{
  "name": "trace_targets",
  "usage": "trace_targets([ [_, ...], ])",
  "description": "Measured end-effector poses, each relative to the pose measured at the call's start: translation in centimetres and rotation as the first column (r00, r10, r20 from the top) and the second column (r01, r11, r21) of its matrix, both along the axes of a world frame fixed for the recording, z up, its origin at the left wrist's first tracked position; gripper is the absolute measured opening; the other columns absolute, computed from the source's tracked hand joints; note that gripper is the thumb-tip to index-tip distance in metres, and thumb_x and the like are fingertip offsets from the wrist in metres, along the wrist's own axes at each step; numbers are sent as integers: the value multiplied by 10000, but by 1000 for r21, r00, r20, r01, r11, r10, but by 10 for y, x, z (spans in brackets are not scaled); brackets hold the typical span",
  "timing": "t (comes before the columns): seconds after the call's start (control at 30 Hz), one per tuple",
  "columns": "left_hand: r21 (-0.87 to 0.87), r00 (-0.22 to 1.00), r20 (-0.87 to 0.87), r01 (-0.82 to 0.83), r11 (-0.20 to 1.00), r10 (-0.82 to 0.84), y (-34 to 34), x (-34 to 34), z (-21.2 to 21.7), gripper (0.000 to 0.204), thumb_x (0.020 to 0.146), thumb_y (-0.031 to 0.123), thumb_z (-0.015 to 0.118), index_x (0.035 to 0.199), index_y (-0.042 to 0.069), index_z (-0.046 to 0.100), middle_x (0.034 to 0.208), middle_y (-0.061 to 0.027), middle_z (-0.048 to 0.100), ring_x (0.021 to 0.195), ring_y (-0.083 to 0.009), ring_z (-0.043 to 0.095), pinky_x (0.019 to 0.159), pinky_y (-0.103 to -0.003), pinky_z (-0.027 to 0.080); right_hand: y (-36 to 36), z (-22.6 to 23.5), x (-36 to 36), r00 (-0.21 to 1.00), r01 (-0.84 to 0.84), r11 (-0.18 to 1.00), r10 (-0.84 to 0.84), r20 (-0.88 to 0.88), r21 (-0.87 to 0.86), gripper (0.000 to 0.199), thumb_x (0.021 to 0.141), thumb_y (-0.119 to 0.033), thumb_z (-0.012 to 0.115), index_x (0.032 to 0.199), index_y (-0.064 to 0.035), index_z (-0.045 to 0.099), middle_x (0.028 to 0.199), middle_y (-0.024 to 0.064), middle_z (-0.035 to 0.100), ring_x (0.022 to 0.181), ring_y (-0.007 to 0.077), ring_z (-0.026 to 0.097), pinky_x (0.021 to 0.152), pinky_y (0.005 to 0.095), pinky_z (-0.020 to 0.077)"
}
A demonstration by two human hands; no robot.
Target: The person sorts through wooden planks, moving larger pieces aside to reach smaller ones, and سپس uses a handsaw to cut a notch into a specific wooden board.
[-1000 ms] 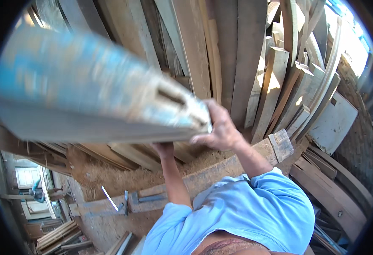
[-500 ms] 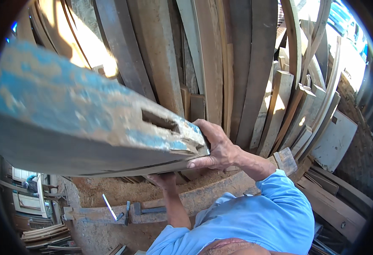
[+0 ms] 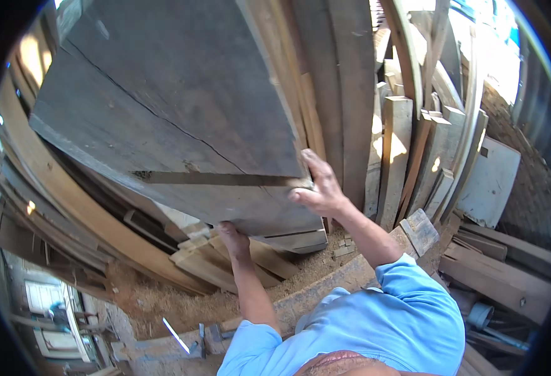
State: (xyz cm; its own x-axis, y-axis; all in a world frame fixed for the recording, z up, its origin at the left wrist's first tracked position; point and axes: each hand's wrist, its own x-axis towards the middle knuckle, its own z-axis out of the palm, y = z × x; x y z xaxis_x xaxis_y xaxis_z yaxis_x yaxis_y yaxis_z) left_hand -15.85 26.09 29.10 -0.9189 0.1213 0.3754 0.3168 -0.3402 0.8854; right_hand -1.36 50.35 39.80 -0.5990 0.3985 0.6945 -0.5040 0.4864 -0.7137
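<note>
A broad, thick wooden slab (image 3: 181, 100) fills the upper left and middle, its dark grey face toward me. A long crack runs slantwise across that face, and a straight groove crosses it lower down. My right hand (image 3: 322, 187) grips the slab's right edge by the end of the groove, with the thumb on the face. My left hand (image 3: 234, 240) holds the bottom edge, and most of its fingers are hidden behind the wood.
Tall planks (image 3: 354, 94) lean behind the slab, with shorter offcuts (image 3: 397, 144) to the right. A white panel (image 3: 490, 182) stands at far right. Sawdust (image 3: 162, 301) covers the ground. A hammer-like tool (image 3: 214, 332) lies on a low beam at the front.
The slab has turned from showing its blue-flaked, slotted edge to showing its broad grey face. Both hands keep hold of it, and the view has shifted slightly.
</note>
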Motion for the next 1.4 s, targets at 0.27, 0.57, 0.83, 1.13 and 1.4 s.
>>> trace_targets([
  [0.27,-373,988,-148,-23,928,-35,54,-28,12,713,1006,607,493,1331,-27,470,1291,-137,553,1193,-260,508,1037,-386,376,38,-8,-39,992,87,995,-83,97,-46,986,831,-692,671,1440,44,427,1326,287,535,1268,448,520,1063,477,420],
  [0.57,-362,991,-75,74,929,-108,91,-44,28,795,1003,570,541,1469,-53,377,1434,-170,497,1315,-268,465,1115,-392,347,64,-40,-67,963,202,978,-190,190,-46,901,891,-571,656,1445,90,396,1376,323,525,1287,479,508,1088,499,403],
  [0.83,-163,909,-136,373,914,-395,76,-55,17,645,980,539,595,1248,-46,550,1268,-121,576,1143,-208,518,982,-388,409,66,-49,-50,955,107,983,-59,291,-152,948,795,-680,713,1321,71,472,1282,281,573,1273,384,526,1038,485,419],
  [1.13,-470,990,-128,-116,875,62,20,-8,3,574,1001,536,482,1009,-23,612,994,-91,623,956,-237,564,891,-383,451,28,-20,-10,987,-131,899,156,26,-417,843,728,-580,837,1249,38,598,1094,100,644,1052,202,618,936,339,497],
  [1.4,-639,973,-183,-7,769,-143,24,-65,-11,820,866,714,607,1327,38,557,1347,-198,532,1305,-356,452,1108,-493,353,45,-67,-67,986,109,986,-90,143,-128,864,817,-682,697,1275,40,573,1148,181,650,1092,338,613,951,447,484],
])
